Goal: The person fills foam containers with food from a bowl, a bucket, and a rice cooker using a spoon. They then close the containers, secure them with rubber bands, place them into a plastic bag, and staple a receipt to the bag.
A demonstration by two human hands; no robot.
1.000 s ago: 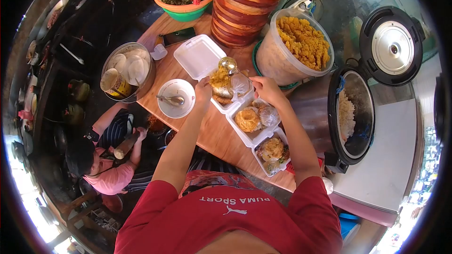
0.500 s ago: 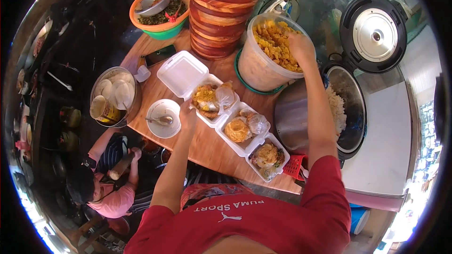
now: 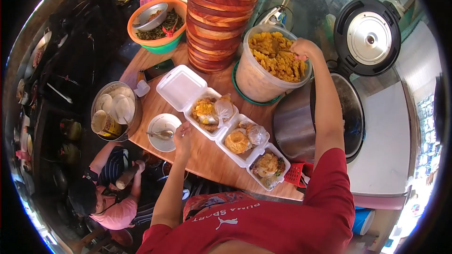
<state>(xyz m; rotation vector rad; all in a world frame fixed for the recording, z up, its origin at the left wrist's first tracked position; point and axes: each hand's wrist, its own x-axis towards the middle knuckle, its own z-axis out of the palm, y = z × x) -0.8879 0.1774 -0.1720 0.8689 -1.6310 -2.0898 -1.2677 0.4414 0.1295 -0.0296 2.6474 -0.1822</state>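
My right hand (image 3: 306, 49) is closed at the right rim of a clear bucket (image 3: 256, 77) full of crumbly yellow food (image 3: 275, 59); what it grips is too small to make out. Between a white bowl (image 3: 163, 146) with a metal spoon (image 3: 162, 134) and the foam boxes, my left hand (image 3: 182, 135) has its fingers curled together, their contents unclear. The nearest foam box (image 3: 182, 87) has its lid open and holds food and a small plastic bag (image 3: 224, 109). Two more filled foam boxes (image 3: 242, 140) (image 3: 268, 167) follow in a row toward my body.
A tall stack of wooden plates (image 3: 219, 23) stands behind the boxes. To the right is a large metal pot (image 3: 294, 122) beside an open black lid (image 3: 369, 40). At left are a metal pot (image 3: 115, 108) and an orange basin (image 3: 176, 7). Another person (image 3: 115, 209) works at lower left.
My left hand has drawn back from the foam box edge toward the bowl. My right hand has moved from over the yellow food to the bucket's right rim. The whole view has shifted slightly.
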